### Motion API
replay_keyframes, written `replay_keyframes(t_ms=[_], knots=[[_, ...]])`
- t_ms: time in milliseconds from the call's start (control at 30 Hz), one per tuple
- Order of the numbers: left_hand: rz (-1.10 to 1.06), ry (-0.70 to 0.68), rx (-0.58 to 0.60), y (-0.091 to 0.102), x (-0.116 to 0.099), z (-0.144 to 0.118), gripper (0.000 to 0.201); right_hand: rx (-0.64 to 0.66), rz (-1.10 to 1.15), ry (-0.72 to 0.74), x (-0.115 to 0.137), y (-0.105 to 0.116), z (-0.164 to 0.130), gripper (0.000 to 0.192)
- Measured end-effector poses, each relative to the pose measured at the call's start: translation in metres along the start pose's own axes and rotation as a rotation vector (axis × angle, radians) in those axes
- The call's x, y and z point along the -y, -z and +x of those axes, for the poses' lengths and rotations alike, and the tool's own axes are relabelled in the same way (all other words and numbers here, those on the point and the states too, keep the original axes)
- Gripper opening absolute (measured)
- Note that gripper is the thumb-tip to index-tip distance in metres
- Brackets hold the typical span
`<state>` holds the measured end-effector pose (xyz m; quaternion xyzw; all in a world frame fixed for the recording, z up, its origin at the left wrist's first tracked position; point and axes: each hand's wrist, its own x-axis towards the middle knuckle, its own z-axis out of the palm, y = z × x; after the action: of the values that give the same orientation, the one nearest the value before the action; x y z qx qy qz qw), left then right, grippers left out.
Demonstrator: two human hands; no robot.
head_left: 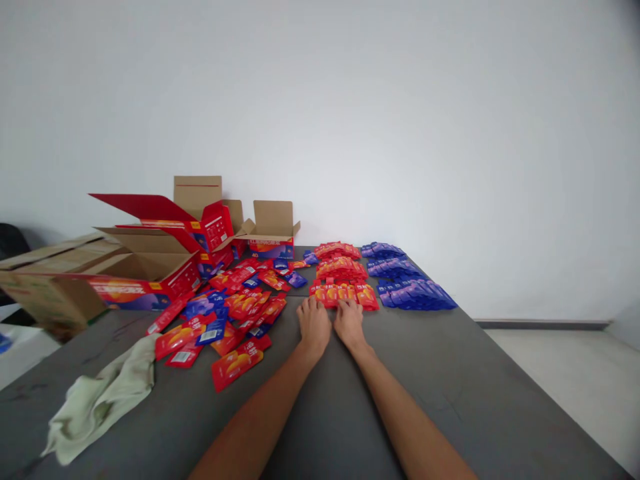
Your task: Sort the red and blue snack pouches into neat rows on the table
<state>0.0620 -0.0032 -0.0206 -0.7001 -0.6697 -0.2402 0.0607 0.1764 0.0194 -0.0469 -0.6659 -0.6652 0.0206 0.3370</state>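
Note:
At the middle of the table, both my hands reach to the nearest row of red sachets (pixel 367 295), which overlap like fanned cards. My left hand (pixel 315 325) has its fingers curled together on the row's front left edge. Close beside it, my right hand (pixel 349 323) is likewise closed, its fingertips on the front edge nearer the middle. What lies under the fingertips is partly hidden. Behind this row lie further red rows (pixel 341 269). To the right, blue sachets (pixel 414 294) form similar overlapping rows.
Mixed red and blue sachets lie in a loose pile (pixel 247 303) on the left. Beyond them stand open red cartons (pixel 150 287) and a smaller open box (pixel 273 248). A pale cloth (pixel 107 399) lies crumpled at the front left of the grey table (pixel 450 400). A wall closes the back.

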Motion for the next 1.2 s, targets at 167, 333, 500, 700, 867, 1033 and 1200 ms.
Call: replay_keyframes(t_ms=[167,333,500,700,867,1033,1200], knots=[[0.084,0.057,-0.047,0.021,0.051,-0.005,0.035,0.054,0.061,0.079,0.041,-0.016,-0.015,0.035],[0.137,0.109,-0.092,0.041,0.091,-0.003,0.035,0.074,0.095,0.153,0.073,-0.025,-0.025,0.034],[0.214,0.161,-0.034,0.050,0.117,-0.001,0.028,0.078,0.112,0.189,0.082,-0.031,-0.028,0.033],[0.198,0.112,-0.047,0.057,0.118,0.004,0.032,0.060,0.169,0.196,0.072,-0.031,-0.028,0.032],[0.037,0.031,-0.081,0.061,0.089,0.004,0.030,0.039,0.380,0.151,0.068,-0.019,-0.027,0.031],[-0.246,-0.023,-0.121,0.047,0.063,-0.001,0.030,0.120,0.757,-0.036,0.061,-0.004,-0.026,0.042],[-0.549,-0.133,-0.184,0.032,0.055,-0.006,0.033,0.250,1.302,-0.309,0.055,0.008,-0.028,0.058]])
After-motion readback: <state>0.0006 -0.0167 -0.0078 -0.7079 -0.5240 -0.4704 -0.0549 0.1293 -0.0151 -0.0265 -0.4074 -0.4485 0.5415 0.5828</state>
